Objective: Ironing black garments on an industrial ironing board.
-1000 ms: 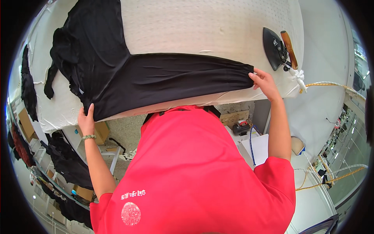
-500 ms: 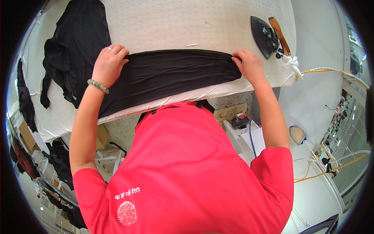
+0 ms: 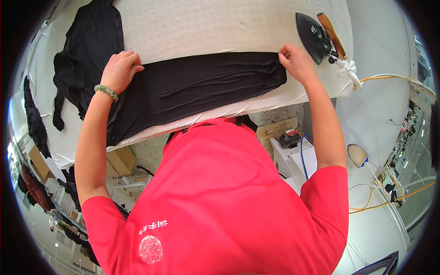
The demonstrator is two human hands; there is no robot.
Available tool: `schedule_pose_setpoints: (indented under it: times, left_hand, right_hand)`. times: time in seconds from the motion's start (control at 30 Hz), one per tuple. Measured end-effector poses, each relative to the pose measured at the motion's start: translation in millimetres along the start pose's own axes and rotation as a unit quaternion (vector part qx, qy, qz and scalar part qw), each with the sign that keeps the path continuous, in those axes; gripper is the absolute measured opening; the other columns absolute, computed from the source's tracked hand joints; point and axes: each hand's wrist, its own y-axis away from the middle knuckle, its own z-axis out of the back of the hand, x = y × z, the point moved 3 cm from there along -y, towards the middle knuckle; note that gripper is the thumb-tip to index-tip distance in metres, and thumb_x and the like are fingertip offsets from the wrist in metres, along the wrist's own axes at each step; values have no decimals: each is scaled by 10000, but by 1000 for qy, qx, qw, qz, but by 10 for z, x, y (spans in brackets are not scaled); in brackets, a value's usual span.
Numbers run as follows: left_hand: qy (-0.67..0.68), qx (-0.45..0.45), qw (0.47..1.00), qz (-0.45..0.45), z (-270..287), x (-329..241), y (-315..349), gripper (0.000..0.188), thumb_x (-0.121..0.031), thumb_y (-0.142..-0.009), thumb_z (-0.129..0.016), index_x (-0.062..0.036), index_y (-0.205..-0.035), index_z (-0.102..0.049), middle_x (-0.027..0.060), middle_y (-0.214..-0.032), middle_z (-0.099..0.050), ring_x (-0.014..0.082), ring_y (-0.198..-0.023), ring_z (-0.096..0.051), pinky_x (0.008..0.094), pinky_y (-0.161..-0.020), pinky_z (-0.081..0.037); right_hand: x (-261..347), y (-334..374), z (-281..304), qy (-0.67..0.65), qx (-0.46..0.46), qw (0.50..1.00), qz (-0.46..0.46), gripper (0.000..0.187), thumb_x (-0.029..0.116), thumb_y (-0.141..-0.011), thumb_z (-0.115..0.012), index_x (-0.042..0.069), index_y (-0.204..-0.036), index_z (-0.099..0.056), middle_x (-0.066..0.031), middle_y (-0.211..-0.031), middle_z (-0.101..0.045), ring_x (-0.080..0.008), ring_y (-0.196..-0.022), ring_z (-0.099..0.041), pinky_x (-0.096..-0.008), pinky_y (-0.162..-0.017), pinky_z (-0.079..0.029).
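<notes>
A black garment [image 3: 91, 41] lies on the padded white table, with one long sleeve [image 3: 206, 85] stretched out to the right along the near edge. My left hand [image 3: 121, 68] pinches the sleeve's far edge close to the garment's body. At the other end, my right hand [image 3: 295, 62] pinches the far corner of the cuff between thumb and fingers. The cloth between the two hands is drawn fairly straight along its far edge, while small creases run near the cuff.
An iron [image 3: 316, 39] with a wooden handle rests at the table's [image 3: 206, 27] right end, its cord [image 3: 394, 78] trailing right. A cardboard box [image 3: 121, 160] and a small motor [image 3: 289, 139] sit below the table. Black clothing [image 3: 34, 117] hangs at the left.
Both hands have drawn apart slightly, the right one up and rightward. The sleeve's far edge is tauter and its surface smoother than before.
</notes>
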Motion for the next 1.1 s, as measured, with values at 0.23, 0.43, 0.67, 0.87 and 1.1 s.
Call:
schedule_pose_setpoints:
  times: [0.23,0.43,0.67,0.87,1.1]
  left_hand:
    - [31,-19,999,41,-64,115,-54,176,-227,-907,-699,-63,-865,-652,89,-853,-646,304,-899,-625,425,-808,-482]
    - [25,-64,996,53,-89,111,-19,152,-168,-897,-701,-38,-839,-647,113,-852,-652,325,-867,-641,433,-769,-503]
    - [-43,-192,980,30,-68,-333,-9,116,-114,-866,-705,-66,-970,-683,94,-1040,-676,296,-1005,-643,421,-879,-491]
    - [89,-241,964,-68,-617,-1766,-209,369,-76,-829,-689,-56,-1196,-662,141,-1343,-607,312,-1256,-576,455,-1093,-426]
    - [52,-189,980,-23,-1043,-3051,-1060,439,-152,-934,-551,-28,-1355,-575,187,-1517,-481,326,-1439,-423,515,-1193,-304]
  right_hand:
    - [-36,-223,75,5,22,1000,7,178,217,-930,-671,50,-987,-697,-113,-914,-732,-273,-839,-706,-383,-755,-543]
    - [-36,-325,81,33,41,999,6,182,232,-925,-674,65,-990,-703,-106,-931,-736,-281,-861,-707,-392,-764,-546]
    - [-18,-322,87,22,59,997,-35,193,227,-918,-684,50,-991,-703,-117,-913,-742,-275,-848,-714,-378,-763,-550]
    - [-8,-331,100,38,52,998,-3,205,248,-896,-687,61,-977,-710,-125,-904,-744,-286,-854,-722,-388,-762,-556]
    - [-56,-440,147,68,86,991,71,210,280,-880,-679,80,-930,-716,-127,-906,-744,-312,-853,-723,-421,-759,-565]
